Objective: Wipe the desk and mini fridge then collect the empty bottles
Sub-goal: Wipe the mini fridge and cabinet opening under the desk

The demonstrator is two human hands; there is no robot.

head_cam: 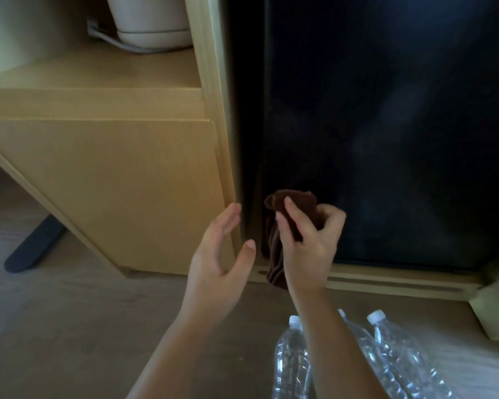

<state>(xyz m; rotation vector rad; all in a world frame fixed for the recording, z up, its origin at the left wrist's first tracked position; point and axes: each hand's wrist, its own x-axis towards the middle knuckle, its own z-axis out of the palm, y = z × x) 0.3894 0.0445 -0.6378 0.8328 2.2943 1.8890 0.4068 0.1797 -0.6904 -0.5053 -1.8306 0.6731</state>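
Dim room: pale wooden cabinet fills the left of the frame, a dark furniture foot on the wood-look floor at lower left.

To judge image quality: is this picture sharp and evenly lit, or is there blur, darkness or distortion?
Head view: soft and dim; the fridge is nearly black with faint reflections; cabinet edges lean from the wide lens; the bottles glint; the right hand holding the cloth is blurred.

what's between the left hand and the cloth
No object: in the head view only the dark edge of the fridge shows between the left hand and the cloth, which the right hand holds.
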